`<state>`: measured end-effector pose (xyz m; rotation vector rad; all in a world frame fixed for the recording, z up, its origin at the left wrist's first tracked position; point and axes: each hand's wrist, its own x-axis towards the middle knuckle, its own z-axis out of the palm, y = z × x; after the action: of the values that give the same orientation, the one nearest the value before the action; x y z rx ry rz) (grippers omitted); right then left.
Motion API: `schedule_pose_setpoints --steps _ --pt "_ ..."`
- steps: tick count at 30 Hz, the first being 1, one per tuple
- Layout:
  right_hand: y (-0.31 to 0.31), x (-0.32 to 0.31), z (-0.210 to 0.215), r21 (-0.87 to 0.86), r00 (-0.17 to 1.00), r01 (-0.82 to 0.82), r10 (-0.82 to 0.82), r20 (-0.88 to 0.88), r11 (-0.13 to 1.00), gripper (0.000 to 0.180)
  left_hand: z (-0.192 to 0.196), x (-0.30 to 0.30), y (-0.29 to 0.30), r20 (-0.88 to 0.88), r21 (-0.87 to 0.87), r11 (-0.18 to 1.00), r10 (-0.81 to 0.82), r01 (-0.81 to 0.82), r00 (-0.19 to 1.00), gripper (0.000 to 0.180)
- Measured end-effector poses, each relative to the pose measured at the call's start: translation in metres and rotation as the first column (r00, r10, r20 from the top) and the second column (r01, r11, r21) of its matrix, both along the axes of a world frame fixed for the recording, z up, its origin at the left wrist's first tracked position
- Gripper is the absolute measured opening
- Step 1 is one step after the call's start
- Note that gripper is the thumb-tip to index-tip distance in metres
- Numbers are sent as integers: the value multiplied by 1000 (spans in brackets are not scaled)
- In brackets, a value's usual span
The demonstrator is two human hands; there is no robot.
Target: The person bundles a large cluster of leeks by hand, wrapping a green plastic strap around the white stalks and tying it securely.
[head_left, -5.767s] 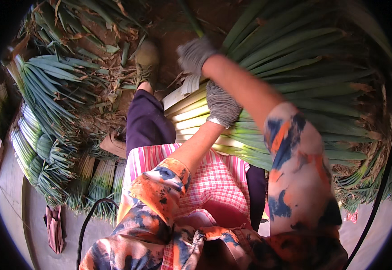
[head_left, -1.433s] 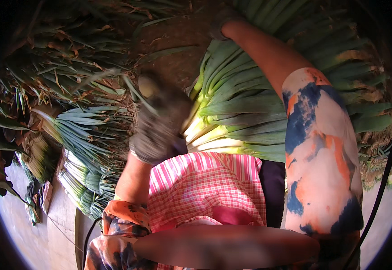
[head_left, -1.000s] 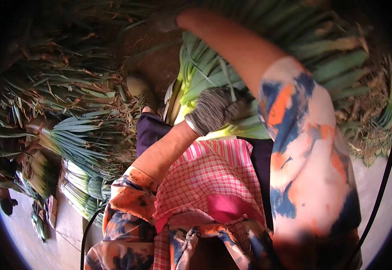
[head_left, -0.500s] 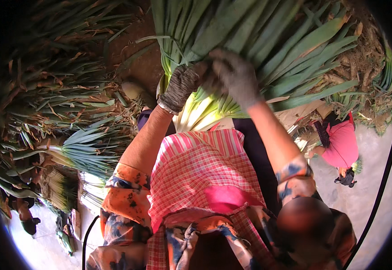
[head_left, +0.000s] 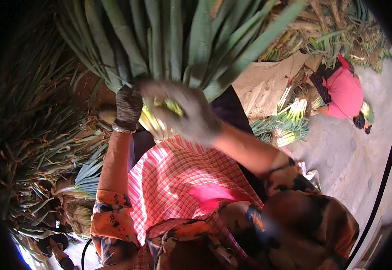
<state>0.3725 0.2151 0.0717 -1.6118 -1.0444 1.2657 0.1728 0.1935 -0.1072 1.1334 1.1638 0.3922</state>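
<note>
Leeks (head_left: 178,49), long green blades over pale stalks, both gloved hands, left hand (head_left: 127,108) and right hand (head_left: 184,112), clutching them above tan cardboard (head_left: 268,83).

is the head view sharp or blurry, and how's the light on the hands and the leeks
Head view: hard sunlight on the checked apron and grey ground, deep shade at left; right hand slightly motion-blurred, left hand sharper; leek bundle soft up close; fisheye bends edges, with a dark rim.
</note>
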Motion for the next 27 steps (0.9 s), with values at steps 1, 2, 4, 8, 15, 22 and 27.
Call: schedule_pose_setpoints --steps 1,2,4,8,15,22,27 --pt "-21 14 24 -71 1000 -14 16 25 997 13 -3 -2 -1 -3 -18 1000 -24 24 1000 21" --pt "-49 20 33 -258 997 62 -73 -35 964 10 2 1 1 48 -82 997 11 -7 999 21" --pt "-85 42 33 -471 963 268 -231 136 840 16 12 7 3 127 -205 977 93 -66 988 21" --pt "-74 67 -81 -281 839 304 -116 532 910 28 28 17 18 -46 -29 968 -252 251 967 26" --pt "-79 74 -66 -438 996 79 -83 9 896 35 3 -9 24 -258 50 906 -394 420 882 19" --pt "-145 154 -96 -454 790 388 -36 612 802 31 31 -13 17 -153 16 983 -176 181 972 16" --pt "-167 160 -161 -661 586 147 473 657 736 27 41 -12 27 -111 -107 971 -224 212 968 24"
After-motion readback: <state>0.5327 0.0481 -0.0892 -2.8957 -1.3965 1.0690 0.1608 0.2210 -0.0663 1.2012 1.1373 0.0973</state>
